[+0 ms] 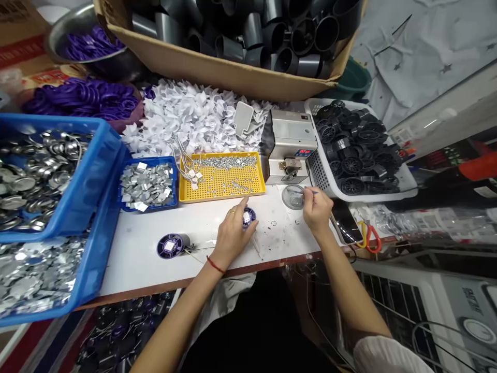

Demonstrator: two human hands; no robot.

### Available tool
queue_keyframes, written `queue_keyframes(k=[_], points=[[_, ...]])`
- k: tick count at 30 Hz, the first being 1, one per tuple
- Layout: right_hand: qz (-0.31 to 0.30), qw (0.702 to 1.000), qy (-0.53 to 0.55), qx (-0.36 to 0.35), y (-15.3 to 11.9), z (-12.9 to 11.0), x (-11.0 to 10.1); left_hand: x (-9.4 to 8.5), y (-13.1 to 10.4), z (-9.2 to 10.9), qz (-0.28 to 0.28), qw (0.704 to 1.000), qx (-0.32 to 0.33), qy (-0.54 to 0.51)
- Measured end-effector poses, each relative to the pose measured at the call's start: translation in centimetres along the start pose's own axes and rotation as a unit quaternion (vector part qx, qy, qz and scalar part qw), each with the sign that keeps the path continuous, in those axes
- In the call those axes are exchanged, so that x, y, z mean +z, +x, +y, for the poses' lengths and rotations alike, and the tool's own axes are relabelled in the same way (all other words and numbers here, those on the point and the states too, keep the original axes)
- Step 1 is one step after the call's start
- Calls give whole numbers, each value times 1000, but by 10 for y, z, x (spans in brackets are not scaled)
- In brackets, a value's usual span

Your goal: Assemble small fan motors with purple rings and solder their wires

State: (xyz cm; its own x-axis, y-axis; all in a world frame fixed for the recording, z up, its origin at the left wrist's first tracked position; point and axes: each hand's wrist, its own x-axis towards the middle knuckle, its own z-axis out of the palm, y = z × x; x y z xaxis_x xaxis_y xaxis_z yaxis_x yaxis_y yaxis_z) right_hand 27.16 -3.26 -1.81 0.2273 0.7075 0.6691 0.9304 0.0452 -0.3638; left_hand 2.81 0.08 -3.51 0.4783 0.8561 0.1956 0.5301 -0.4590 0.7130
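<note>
My left hand [232, 233], with a red bracelet at the wrist, rests on the white table [132, 269] with its fingers round a small purple round part [249, 216] that has a white square on top. My right hand [317, 208] is closed on a thin blue-grey tool [310, 192], whose tip reaches into a small clear glass dish [293, 197]. Left of my left hand lies a similar purple and black cylinder [171, 245] with a white square on its end, a thin rod and wire beside it.
Behind my hands are a yellow tray [221, 181] of tiny parts, a blue tray [147, 184] of metal squares and a grey machine [293, 134]. A white basket [322, 166] of black parts, a phone [345, 223] and scissors [373, 239] lie right. Blue bins [99, 171] stand left.
</note>
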Motion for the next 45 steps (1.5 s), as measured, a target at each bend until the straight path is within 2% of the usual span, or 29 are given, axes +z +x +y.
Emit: queue_keyframes(k=[3,5,7,10,12,14,17,21,23,26,28,32,34,36,39,42,45], points=[[-41,999,2,-27,4,-2,-6,-13,-22,-6,22,997,-61,-52],[-52,998,0,-30,3,-4,-9,-18,-37,-9,60,991,-82,-84],[-53,998,-4,-21,1,-6,-12,-17,-49,-14,105,989,-65,-80],[-43,999,-6,11,-3,-8,-14,-9,-58,-19,167,985,1,-36],[-26,999,-6,42,-6,-9,-16,-4,-61,-18,192,980,36,-22],[8,996,0,90,-7,-10,-18,-1,-61,-15,210,976,39,-35],[72,979,28,191,-8,-11,-20,0,-61,-10,222,971,36,-78],[130,944,89,289,-10,-11,-21,-1,-67,-10,210,970,90,-80],[144,933,99,313,-13,-9,-20,-3,-72,-11,183,975,97,-78],[129,922,126,341,-17,-4,-19,-6,-77,-12,153,981,75,-95],[106,926,136,336,-21,-3,-20,-7,-78,-12,147,982,51,-103],[50,964,65,253,-28,-7,-28,-6,-74,-12,137,982,14,-125],[58,970,47,230,-29,-9,-33,-4,-73,-12,133,981,4,-138],[84,966,45,240,-27,-10,-36,-3,-71,-12,133,980,-3,-149],[116,940,108,303,-27,-16,-42,-1,-70,-11,144,976,-26,-164],[126,917,211,314,-36,-41,-49,2,-70,-9,157,966,-77,-188],[49,939,278,194,-55,-78,-55,6,-72,-7,170,954,-112,-222]])
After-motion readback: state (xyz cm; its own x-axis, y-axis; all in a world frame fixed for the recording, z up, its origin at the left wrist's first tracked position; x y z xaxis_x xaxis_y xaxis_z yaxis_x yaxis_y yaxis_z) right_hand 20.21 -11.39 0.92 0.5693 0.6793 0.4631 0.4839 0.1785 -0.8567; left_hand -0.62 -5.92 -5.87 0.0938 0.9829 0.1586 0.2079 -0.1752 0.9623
